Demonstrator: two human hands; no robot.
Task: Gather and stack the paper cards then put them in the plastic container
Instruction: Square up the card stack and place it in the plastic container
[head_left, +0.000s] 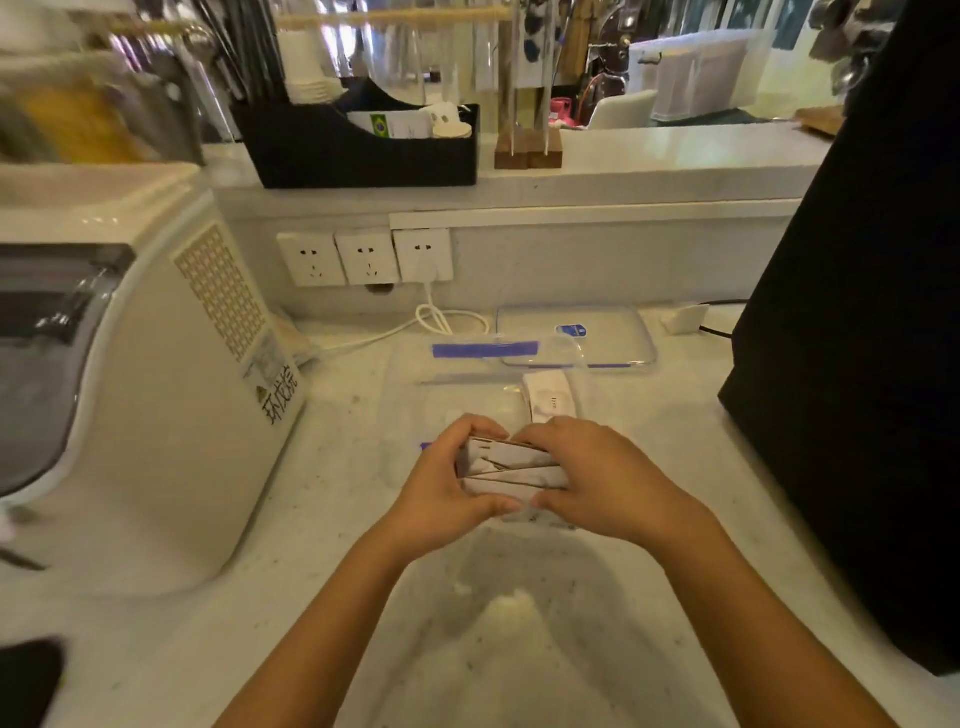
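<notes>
Machine (130, 364), white, with a vented side panel, stands at my far left on the counter (322, 545).

Left hand (441, 499): grip closed on the left end of the paper cards (511, 470), fingers over the top edge, thumb under the near edge.

Paper cards: a thin bundle, white faces with brown edges, held just above the counter between both hands. Several edges fan at slight angles, so I judge the stack not yet squared. Handling, by my estimate: light, fairly stiff like card stock, smooth-faced and apt to slide on one another; a squeeze on the flat faces may bow them. Best hold is at the two short ends, pressing inward, with thumbs steadying the long edge while I tap them level.

Right hand (597, 483): grip closed on the right end of the same bundle, fingers curled over the top.

Plastic container (467, 395): clear, open, with blue strips, sits just beyond my hands; its walls are hard to trace. One more white card (549, 402) lies near its right side; I cannot tell whether inside or beside it.

Lid (576, 332): clear, flat on the counter behind the container, to the right.
</notes>
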